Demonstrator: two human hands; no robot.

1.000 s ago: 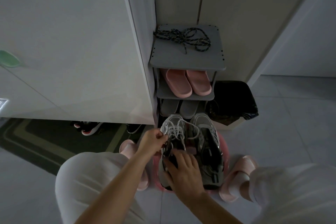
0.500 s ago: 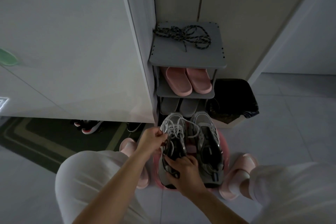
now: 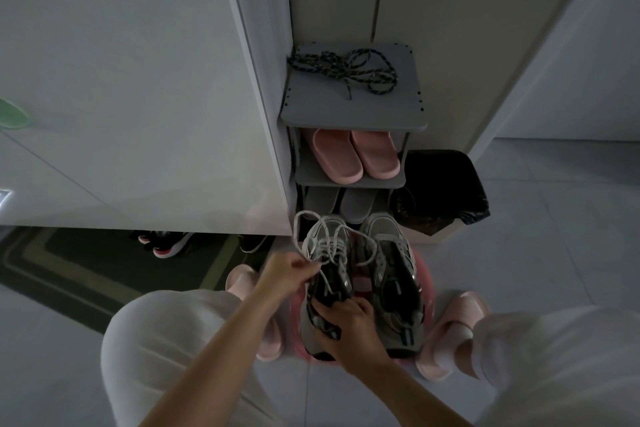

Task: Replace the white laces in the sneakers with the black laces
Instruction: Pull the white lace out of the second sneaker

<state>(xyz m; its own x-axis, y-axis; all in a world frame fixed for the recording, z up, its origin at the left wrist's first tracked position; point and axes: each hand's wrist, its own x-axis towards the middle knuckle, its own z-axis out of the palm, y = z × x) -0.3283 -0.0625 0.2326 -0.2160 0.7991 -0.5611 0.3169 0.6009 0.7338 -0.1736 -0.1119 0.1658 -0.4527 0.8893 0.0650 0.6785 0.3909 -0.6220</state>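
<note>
A: L hand (image 3: pixel 289 265) doing what?
B: Pinching the white lace (image 3: pixel 325 246), prob to draw it out of the left sneaker (image 3: pixel 327 288)
A: R hand (image 3: pixel 346 326)?
B: Gripping that sneaker's heel end, steadying it. Black laces (image 3: pixel 343 71) wait at shoe rack (image 3: pixel 353 111) top's back edge

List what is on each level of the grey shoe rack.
Top of the grey shoe rack: the black laces, loose. Middle shelf: pink slippers. Lower shelf: grey slippers, their heels hidden under the shelf above. Anything lower is covered by the sneakers.
</note>
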